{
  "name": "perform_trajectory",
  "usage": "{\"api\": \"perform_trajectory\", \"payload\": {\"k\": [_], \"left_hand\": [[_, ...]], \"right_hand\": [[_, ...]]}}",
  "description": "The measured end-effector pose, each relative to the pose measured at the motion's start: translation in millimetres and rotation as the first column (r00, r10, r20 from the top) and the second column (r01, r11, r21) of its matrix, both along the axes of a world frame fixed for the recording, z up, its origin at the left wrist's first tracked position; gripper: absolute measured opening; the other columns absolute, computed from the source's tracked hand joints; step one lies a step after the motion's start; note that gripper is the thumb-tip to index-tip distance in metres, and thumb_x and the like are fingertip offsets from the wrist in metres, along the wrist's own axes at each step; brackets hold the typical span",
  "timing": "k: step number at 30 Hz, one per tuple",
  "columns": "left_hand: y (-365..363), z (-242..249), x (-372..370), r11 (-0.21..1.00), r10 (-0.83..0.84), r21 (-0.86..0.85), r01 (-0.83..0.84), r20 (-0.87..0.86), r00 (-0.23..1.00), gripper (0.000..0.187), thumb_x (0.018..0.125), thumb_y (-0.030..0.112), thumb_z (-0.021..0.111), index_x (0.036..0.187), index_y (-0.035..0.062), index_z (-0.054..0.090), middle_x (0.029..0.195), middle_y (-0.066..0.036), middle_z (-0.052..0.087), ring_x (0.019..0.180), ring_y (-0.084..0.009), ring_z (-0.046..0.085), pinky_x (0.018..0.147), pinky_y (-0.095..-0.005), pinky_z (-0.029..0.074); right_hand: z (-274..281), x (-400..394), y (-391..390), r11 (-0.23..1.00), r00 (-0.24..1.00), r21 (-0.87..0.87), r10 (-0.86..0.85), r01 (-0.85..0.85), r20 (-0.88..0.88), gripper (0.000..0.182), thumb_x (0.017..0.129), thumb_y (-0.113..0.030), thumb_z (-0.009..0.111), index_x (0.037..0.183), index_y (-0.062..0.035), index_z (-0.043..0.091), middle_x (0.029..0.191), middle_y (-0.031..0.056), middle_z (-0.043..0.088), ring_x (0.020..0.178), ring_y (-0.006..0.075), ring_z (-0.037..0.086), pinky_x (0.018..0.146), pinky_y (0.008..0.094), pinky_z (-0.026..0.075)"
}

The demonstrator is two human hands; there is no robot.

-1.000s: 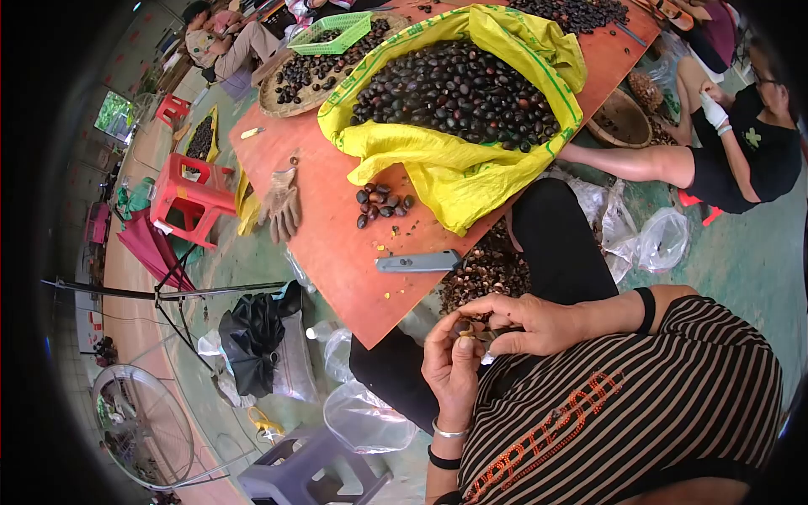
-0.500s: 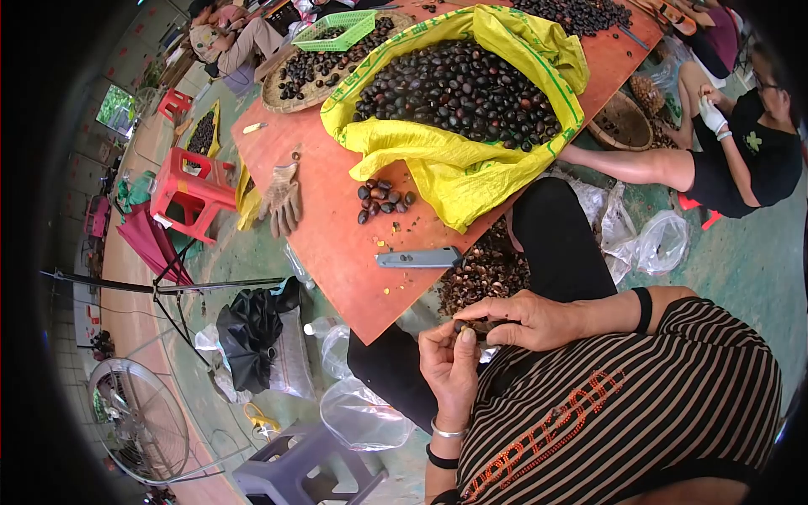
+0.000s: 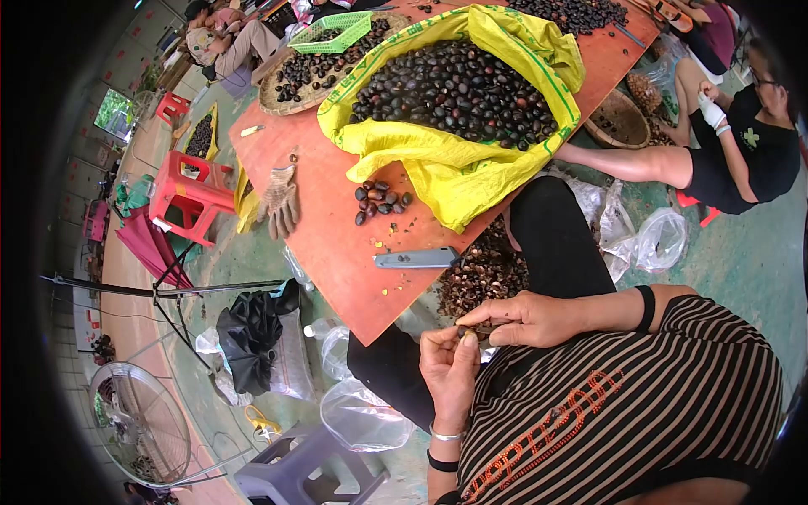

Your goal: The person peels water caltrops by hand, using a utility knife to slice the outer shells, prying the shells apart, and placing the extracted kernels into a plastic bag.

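My left hand (image 3: 450, 370), with a bracelet at its wrist, is closed in a pinch on a small dark nut (image 3: 467, 332) with a yellowish patch. My right hand (image 3: 539, 320) meets it from the right, its fingers closed at the same nut; they hide most of it. Beneath my hands lies a heap of broken brown shells (image 3: 484, 273). A grey box cutter (image 3: 417, 258) rests at the table edge just beyond them. A small pile of dark nuts (image 3: 381, 202) sits farther up the red tabletop (image 3: 316, 244).
A yellow sack (image 3: 421, 160) full of dark nuts stands on the table. Near it are a green basket (image 3: 332, 34), a woven tray (image 3: 278, 101) and a work glove (image 3: 280, 202). A co-worker (image 3: 757, 143) sits at the right. Stools and a fan (image 3: 139, 421) stand at the left.
My right fingers have shifted slightly around the nut, and less of its dark surface shows now. Both hands stay together in nearly the same place.
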State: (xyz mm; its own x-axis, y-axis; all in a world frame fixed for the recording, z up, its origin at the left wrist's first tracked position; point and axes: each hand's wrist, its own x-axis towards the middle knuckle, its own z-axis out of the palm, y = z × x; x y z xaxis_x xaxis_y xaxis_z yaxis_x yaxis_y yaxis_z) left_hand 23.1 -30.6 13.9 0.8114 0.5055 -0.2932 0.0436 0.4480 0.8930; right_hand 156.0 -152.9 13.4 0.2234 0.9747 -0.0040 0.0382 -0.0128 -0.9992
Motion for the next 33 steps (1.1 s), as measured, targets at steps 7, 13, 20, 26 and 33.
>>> {"api": "perform_trajectory", "payload": {"k": [7,13,20,26,33], "left_hand": [[3,-6,-2,0.998,-0.024,0.055,0.021,0.057,0.998,0.017,0.088,0.007,0.060,0.094,0.0049,0.044,0.077,-0.002,0.054,0.054,-0.0032,0.044,0.044,-0.0150,0.033],[1,-8,-2,0.998,-0.036,0.054,0.031,0.092,0.995,0.019,0.086,0.008,0.062,0.093,0.0051,0.045,0.078,-0.002,0.055,0.055,-0.0030,0.044,0.045,-0.0148,0.034],[1,-7,-2,0.997,-0.034,0.069,0.029,0.069,0.997,0.021,0.083,0.000,0.064,0.095,0.0026,0.047,0.079,0.000,0.050,0.065,-0.0031,0.046,0.056,-0.0158,0.041],[1,-7,-3,0.982,-0.059,0.181,0.050,0.042,0.997,0.020,0.083,-0.001,0.064,0.094,0.0011,0.048,0.086,-0.004,0.055,0.069,-0.0047,0.049,0.061,-0.0174,0.043],[-2,4,1,0.981,-0.158,-0.097,0.170,0.117,0.980,0.020,0.089,0.011,0.058,0.105,0.0062,0.046,0.089,-0.012,0.061,0.058,-0.0055,0.047,0.046,-0.0149,0.033]], "right_hand": [[11,4,-8,0.990,0.997,-0.113,0.082,-0.083,-0.012,0.047,0.091,-0.015,0.052,0.135,-0.0067,0.038,0.097,0.0087,0.061,0.088,0.0126,0.060,0.076,0.0270,0.047],[12,-1,-5,1.000,0.997,-0.002,0.019,-0.018,0.069,0.044,0.092,-0.018,0.051,0.133,-0.0071,0.039,0.088,0.0100,0.062,0.083,0.0152,0.062,0.073,0.0287,0.048],[12,0,-5,0.996,0.997,-0.092,0.014,-0.007,0.070,0.040,0.091,-0.015,0.050,0.129,-0.0058,0.042,0.098,0.0111,0.061,0.085,0.0198,0.064,0.075,0.0312,0.049],[-22,-7,1,0.990,0.988,0.106,-0.109,0.098,0.105,0.037,0.090,-0.013,0.050,0.125,-0.0050,0.047,0.097,0.0078,0.061,0.082,0.0173,0.062,0.076,0.0301,0.049],[-27,15,-13,0.902,0.785,-0.430,-0.286,0.028,-0.550,0.030,0.097,-0.022,0.043,0.126,-0.0121,0.042,0.060,-0.0060,0.036,0.042,0.0019,0.028,0.037,0.0182,0.023]]}}
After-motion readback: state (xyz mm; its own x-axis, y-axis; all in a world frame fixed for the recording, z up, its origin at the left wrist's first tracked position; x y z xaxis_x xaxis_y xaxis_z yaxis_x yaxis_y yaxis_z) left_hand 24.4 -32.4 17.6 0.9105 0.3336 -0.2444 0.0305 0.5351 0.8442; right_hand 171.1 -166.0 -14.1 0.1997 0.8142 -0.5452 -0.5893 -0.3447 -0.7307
